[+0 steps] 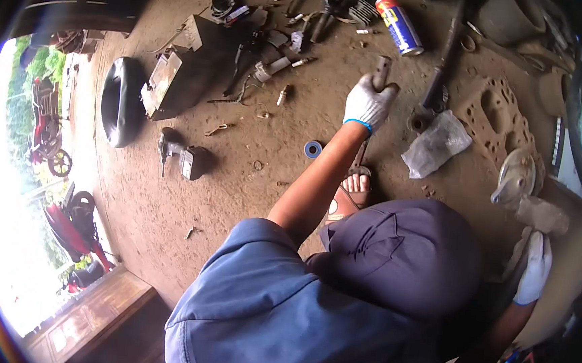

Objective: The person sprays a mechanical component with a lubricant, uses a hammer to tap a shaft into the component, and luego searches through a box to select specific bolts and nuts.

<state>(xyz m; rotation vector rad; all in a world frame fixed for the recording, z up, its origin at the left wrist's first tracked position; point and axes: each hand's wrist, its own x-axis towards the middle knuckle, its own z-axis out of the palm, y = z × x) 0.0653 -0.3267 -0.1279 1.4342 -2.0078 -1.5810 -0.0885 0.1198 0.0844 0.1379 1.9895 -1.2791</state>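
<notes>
My left hand [369, 106], in a white knitted glove with a blue cuff edge, reaches out over the floor. Its fingers are closed round a short metal tube [382, 69] with a small hole in its side, which points away from me. At the far right my right hand [534, 269], also gloved, has its fingers stretched out. Their tips are close to a crumpled translucent plastic wrapper [545, 216]; whether they touch it I cannot tell. Just beyond lies a round grey metal part [517, 176] with a lug. My sandalled foot [354, 189] stands below my left hand.
Blue spray can [402, 26], clear plastic bag [436, 146] and dirty metal plate with large holes [495, 115] lie ahead and right. Left are a cordless drill [175, 154], metal box [187, 73] and black inner tube [116, 102]. A blue ring [313, 148] lies near my arm.
</notes>
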